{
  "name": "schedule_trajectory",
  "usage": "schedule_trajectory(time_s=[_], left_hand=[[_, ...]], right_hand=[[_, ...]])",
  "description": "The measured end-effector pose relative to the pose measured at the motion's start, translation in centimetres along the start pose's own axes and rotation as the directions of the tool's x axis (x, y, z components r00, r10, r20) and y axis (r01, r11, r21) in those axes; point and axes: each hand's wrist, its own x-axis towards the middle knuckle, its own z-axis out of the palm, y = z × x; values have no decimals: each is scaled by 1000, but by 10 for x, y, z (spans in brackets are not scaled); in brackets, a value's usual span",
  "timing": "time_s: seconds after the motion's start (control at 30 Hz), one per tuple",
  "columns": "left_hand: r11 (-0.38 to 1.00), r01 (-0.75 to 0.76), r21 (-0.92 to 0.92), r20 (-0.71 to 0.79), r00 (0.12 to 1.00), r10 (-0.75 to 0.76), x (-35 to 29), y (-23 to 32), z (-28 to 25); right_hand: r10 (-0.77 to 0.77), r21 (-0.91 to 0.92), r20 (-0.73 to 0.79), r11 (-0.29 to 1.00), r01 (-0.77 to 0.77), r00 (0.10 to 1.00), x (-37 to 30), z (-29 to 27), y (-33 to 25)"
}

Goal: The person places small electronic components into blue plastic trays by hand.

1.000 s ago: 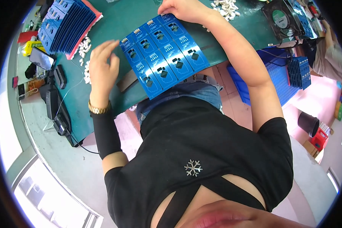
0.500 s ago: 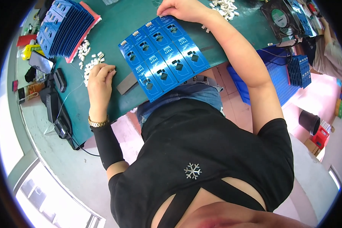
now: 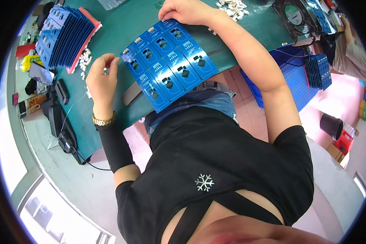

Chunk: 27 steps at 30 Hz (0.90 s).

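Note:
A blue circuit board panel (image 3: 173, 67) with black cut-out shapes lies tilted at the table's near edge. Several small white connectors (image 3: 151, 29) sit along its far left edge. My right hand (image 3: 185, 11) is closed at the panel's far corner, thumb and forefinger together on the edge; whether a connector is under the fingertips is hidden. Left of the panel, my left hand (image 3: 101, 79) is raised off the table, fingers curled and thumb near the forefinger. What they hold, if anything, is too small to make out. Loose white connectors (image 3: 85, 61) lie beside this hand.
A stack of blue boards (image 3: 63, 38) stands at the far left on pink foam. More connectors (image 3: 234, 9) are heaped beyond my right forearm. A black fan (image 3: 293, 18) sits far right, above a blue crate (image 3: 288, 81). A grey bar (image 3: 133, 93) lies near the panel.
My left hand has lifted from the loose connectors and its fingers have curled in more. My right hand stays at the panel's far corner. The whole view has shifted slightly.

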Motion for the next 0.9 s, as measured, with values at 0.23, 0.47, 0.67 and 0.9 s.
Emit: schedule_trajectory(time_s=[0.23, 0.47, 0.67, 0.9], left_hand=[[999, -51, -17, -129, 990, 48, -2, -3, 7], [994, -71, -86, -113, 992, 61, -3, -11, 11], [970, 158, -187, -215, 957, -197, -11, -23, 13], [975, 17, -220, -133, 990, -47, -5, -15, 11]], right_hand=[[-3, 31, 14, 1000, 2, 1000, 0, -3, 0], [167, -88, 38, 983, -163, 985, 2, -3, -18], [191, -769, 63, 636, -74, 980, 8, 5, -57], [225, -101, 124, 972, -213, 967, 16, -11, -14]])
